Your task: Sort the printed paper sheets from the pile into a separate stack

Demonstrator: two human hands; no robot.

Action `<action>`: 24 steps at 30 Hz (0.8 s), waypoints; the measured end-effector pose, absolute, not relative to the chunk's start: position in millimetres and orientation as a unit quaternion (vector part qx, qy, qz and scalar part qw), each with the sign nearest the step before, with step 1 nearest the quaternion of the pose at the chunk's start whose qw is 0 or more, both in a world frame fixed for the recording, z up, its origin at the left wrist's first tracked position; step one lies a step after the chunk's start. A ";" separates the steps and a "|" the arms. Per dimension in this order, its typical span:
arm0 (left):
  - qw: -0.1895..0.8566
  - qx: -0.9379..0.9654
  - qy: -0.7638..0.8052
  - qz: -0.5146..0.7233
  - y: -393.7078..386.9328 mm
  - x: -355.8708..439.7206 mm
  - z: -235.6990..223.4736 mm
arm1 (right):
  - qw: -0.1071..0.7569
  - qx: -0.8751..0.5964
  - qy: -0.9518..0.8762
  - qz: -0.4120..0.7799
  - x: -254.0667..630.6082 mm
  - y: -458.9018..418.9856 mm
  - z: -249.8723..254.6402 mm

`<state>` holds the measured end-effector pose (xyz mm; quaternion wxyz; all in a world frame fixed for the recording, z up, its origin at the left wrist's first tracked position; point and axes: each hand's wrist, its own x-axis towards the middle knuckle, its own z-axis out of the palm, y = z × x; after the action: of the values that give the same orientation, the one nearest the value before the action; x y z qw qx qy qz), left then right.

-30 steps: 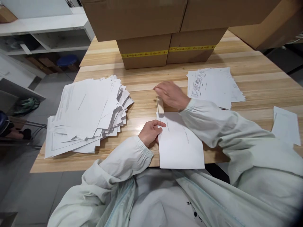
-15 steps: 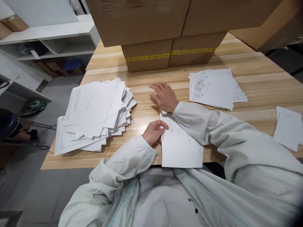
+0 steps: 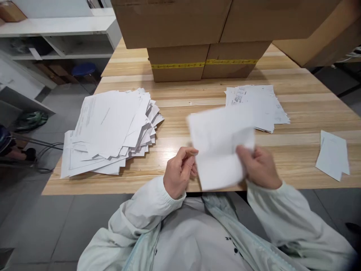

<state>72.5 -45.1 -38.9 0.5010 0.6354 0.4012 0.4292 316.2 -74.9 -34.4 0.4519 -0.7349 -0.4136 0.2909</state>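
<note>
My right hand (image 3: 258,163) is closed on the right side of a folded white sheet of paper (image 3: 218,158), with the thumb on top. The sheet is raised off the table and blurred by motion. My left hand (image 3: 180,171) is by the sheet's left edge, its fingers curled and the index fingertip at the edge. Whether anything is pinched there is hidden. Left of my hands lies a thick, untidy pile of printed papers (image 3: 105,120). Beyond the held sheet, to the right, is a smaller stack of printed papers (image 3: 263,99), partly covered by it.
Cardboard boxes (image 3: 180,62) with yellow tape stand stacked at the back of the wooden table (image 3: 175,98). A few small white sheets (image 3: 334,154) lie near the right front edge. On the floor to the left are a blue stool (image 3: 84,69) and white shelving (image 3: 70,26).
My right hand has come back from beyond the sheet to its right side and gripped it. The sheet has risen off the table and turned. My left hand stays at its left edge.
</note>
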 end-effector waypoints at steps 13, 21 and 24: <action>-0.029 0.683 0.621 0.383 16.1 -70.3 -11.0 | 0.355 -0.837 -0.415 -0.038 469.1 51.7 -74.9; -0.011 0.700 0.686 0.199 38.6 -79.0 -27.6 | 0.403 -0.674 -0.596 -0.168 427.1 17.5 -71.6; -0.015 0.688 0.702 0.183 36.8 -80.0 -20.4 | 0.438 -0.619 -0.625 -0.186 393.0 20.9 -74.8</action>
<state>-80.0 36.8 -20.4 -0.0148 0.6882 0.7018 0.1832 393.0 20.9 -74.8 0.4376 -0.6193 -0.6247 -0.1864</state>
